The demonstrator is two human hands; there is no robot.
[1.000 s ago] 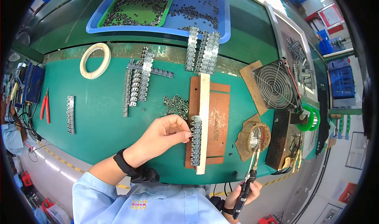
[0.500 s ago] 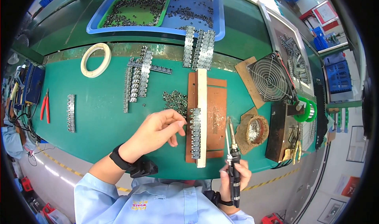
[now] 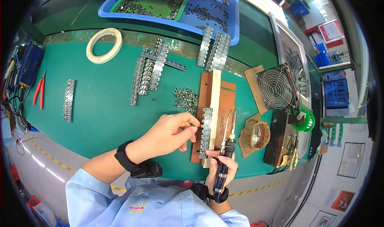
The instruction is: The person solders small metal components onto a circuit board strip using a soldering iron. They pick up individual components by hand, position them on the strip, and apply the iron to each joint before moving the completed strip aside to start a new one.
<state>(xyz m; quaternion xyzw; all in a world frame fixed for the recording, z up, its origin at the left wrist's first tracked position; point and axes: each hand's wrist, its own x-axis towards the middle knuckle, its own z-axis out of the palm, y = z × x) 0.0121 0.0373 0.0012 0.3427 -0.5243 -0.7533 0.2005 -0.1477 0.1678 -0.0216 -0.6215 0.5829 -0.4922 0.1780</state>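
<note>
My right hand [image 3: 229,165] grips the black handle of a soldering iron [image 3: 229,148], its metal tip and a thin curved tube pointing up and away from me. A strip of small circuit boards [image 3: 206,133] leans along the left side of a pale wooden bar [image 3: 214,91] on a brown base plate [image 3: 227,101]. My left hand [image 3: 166,135] is closed in a pinch at the strip's left edge; anything between its fingertips is too small to make out. Just beyond those fingers lies a pile of small metal parts [image 3: 186,100].
More board strips [image 3: 160,67] lie stacked left of centre, with another stack [image 3: 218,53] behind the bar. Around are a tape roll [image 3: 91,55], red-handled pliers [image 3: 39,92], a blue tray [image 3: 236,23], a fan [image 3: 276,87], a round solder-filled dish [image 3: 267,135] and a green solder spool [image 3: 308,121].
My right hand has brought the soldering iron leftward, closer to the strip. My left fingertips have come to the strip's edge. The whole view has shifted slightly.
</note>
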